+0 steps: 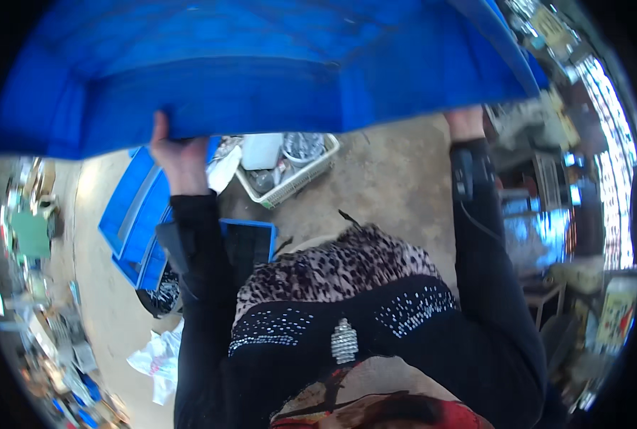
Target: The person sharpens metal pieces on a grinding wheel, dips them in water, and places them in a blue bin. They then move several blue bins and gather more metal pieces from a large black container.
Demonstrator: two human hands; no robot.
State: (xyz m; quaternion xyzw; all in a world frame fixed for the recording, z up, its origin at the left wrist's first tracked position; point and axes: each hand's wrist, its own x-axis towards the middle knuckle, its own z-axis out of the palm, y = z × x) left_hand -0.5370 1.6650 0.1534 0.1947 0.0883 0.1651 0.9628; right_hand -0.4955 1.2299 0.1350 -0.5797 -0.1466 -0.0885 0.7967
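A large blue plastic crate (218, 93) is held up in front of me, its inside facing me and nothing seen in it. My left hand (181, 159) grips its lower edge, the thumb lying on the inner wall and the fingers beneath. At the right end of that edge, my right hand (466, 123) supports the crate from below; most of its fingers are hidden behind the blue wall. Both forearms, in dark sleeves, reach forward.
Below the crate, a pale plastic basket (290, 189) with mixed items stands on the concrete floor (397, 171). Several blue bins (136, 214) are stacked at the left, near a white plastic bag (160, 361). Cluttered shelves and equipment line the right side.
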